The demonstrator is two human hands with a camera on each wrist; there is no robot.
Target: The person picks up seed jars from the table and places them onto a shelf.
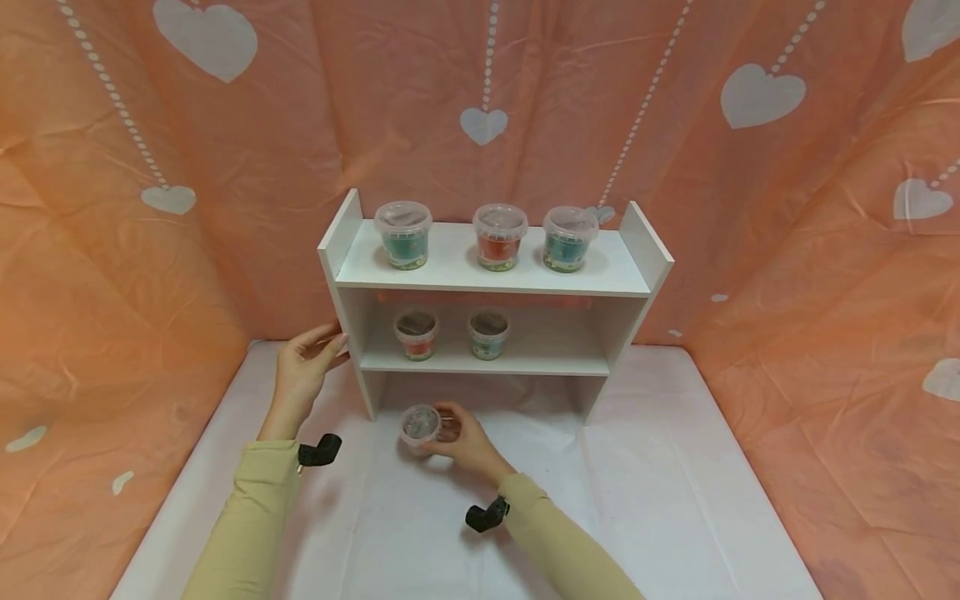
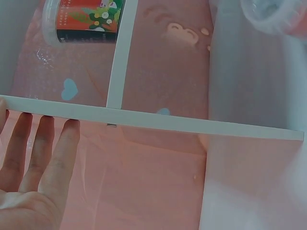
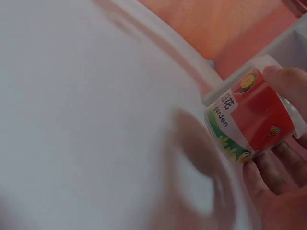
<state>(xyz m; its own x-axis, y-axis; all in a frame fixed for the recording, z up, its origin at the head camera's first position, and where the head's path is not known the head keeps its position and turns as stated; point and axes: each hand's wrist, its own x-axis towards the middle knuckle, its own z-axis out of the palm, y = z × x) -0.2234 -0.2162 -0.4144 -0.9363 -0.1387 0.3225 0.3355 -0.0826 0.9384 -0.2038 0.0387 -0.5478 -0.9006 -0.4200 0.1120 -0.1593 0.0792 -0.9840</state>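
In the head view my right hand (image 1: 468,442) grips a small clear plastic cup (image 1: 420,425) below the lower shelf, toward its left end. In the right wrist view that cup (image 3: 254,117) has a red label with flowers and a bee, and thumb and fingers wrap it from the side. My left hand (image 1: 300,375) is at the outer left side of the white two-tier shelf (image 1: 487,367). The left wrist view shows fairly straight fingers (image 2: 60,153) touching the edge of the shelf's side panel (image 2: 158,122).
On the top tier stand three lidded cups: a green one (image 1: 405,237), a red one (image 1: 499,239) and a teal one (image 1: 568,242). The lower tier holds a red cup (image 1: 417,335) and a pale green cup (image 1: 489,335). A white cloth (image 1: 660,500) covers the table; orange heart-patterned curtains (image 1: 825,250) surround it.
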